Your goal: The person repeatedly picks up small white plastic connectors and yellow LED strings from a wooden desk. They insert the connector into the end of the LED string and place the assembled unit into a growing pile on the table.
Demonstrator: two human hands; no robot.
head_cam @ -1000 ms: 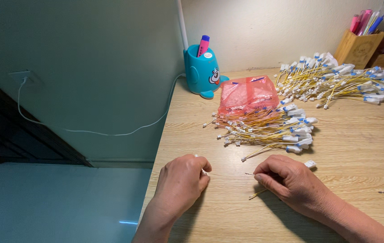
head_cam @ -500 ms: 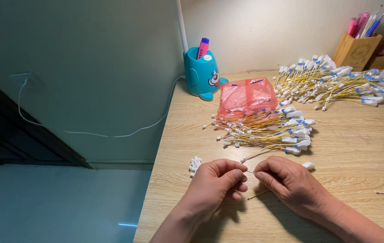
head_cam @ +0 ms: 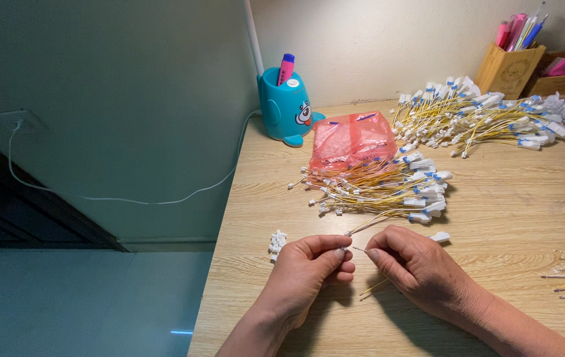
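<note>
Two hands pinch the ends of a thin yellow wire over a wooden desk.

The left hand is curled, thumb and forefinger pinched on something too small to make out, right at the tip of the yellow wire. The right hand grasps that same wire between thumb and forefinger, its loose end trailing down beneath the palm. Just left of the left hand lies a small heap of white connector housings. Beyond both hands, near the fingertips, spreads a pile of yellow wire leads with white plugs, and behind it a pink plastic bag. Farther back stands a teal whale-shaped pen holder; a second wire pile lies well off past the right hand.
</note>
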